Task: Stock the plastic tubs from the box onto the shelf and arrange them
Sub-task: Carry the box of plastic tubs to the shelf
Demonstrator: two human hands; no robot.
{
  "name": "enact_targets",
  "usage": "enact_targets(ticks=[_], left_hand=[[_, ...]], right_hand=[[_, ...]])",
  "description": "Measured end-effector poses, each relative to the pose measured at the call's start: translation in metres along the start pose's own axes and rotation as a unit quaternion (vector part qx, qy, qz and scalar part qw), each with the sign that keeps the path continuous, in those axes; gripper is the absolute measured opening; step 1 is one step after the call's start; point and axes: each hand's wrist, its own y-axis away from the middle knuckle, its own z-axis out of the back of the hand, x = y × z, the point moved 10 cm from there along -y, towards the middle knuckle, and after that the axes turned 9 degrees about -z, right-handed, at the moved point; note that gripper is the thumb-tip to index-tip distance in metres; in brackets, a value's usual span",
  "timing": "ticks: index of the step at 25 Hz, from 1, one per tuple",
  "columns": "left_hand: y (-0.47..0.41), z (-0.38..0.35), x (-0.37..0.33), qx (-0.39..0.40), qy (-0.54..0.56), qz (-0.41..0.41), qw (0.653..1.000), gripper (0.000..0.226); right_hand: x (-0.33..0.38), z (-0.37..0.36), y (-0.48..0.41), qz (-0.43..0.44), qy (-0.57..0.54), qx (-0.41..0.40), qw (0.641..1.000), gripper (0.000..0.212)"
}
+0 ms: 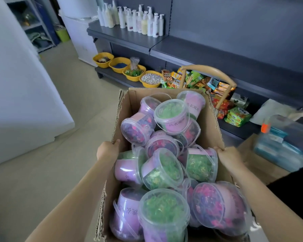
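Item: cardboard box, which I hold between both hands. Left hand grips its left wall, thumb over the rim; right hand grips the right wall. Contents: plastic tubs, green and purple, heaped between my hands. Grey shelf beyond them.

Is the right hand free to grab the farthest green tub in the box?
Probably not yet: the right hand and left hand each grip a wall of the box. The green tub lies uncovered, but letting go may tip the box.

Glossy clear plastic tubs in a matt, rough-edged corrugated cardboard box; matt grey shelf.
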Motion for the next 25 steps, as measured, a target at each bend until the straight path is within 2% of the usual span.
enact_targets(ticks=[5,11,18,25], left_hand=[[-0.134,0.005,-0.061,0.046,-0.034,-0.045,0.997,0.051],[-0.258,-0.004,-0.152,0.080,-0.064,-0.114,0.988,0.051],[-0.386,-0.087,-0.278,0.139,-0.092,-0.204,0.965,0.049],[-0.478,-0.172,-0.386,0.206,-0.208,-0.297,0.909,0.055]], right_hand=[[0.070,-0.015,-0.052,-0.052,-0.005,-0.022,0.998,0.047],[0.115,-0.016,-0.105,-0.125,-0.049,-0.066,0.989,0.047],[0.117,-0.031,-0.205,-0.218,-0.117,-0.109,0.963,0.046],[0.135,-0.040,-0.269,-0.334,-0.156,-0.152,0.917,0.048]])
